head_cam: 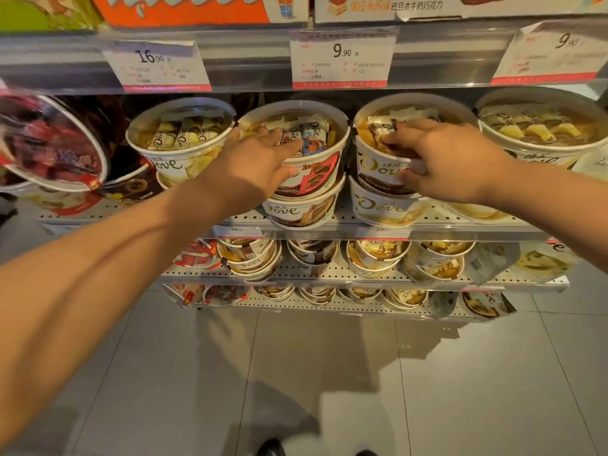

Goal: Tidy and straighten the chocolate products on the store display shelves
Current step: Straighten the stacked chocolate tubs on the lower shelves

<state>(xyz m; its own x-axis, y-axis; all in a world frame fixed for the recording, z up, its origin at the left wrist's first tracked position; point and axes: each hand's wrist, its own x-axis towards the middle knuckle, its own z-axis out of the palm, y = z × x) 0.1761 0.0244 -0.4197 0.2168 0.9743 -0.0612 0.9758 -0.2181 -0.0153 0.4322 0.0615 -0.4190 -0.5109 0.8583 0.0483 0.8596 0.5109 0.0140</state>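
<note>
Shelving unit (296, 222) first: four display levels show, chocolate tubs on the three lower ones, flat boxes (184, 8) on top. Working level is the second one, under the price tags (342, 60). Six top-tier tubs along it, at least four stacked on another tub; far-left stack is unclear. Progress, my read: maybe halfway on this row. Right three tubs sit fairly upright, logos forward. The far-left red tub (49, 143) is tipped hard, lid facing out, and the dark tub (131, 179) beside it is half buried, so both need doing. Lower two levels look jumbled, tubs leaning at mixed angles, bags (487, 261) slumped at the right end, untouched as far as I can tell. Left hand (253, 162) is on the middle tub (296, 149), fingers spread over the lid, thumb against the front wall, gripping it. Right hand (441, 159) grips the next tub (388, 149) to the right the same way, fingers curled over the rim, thumb low on the label.
</note>
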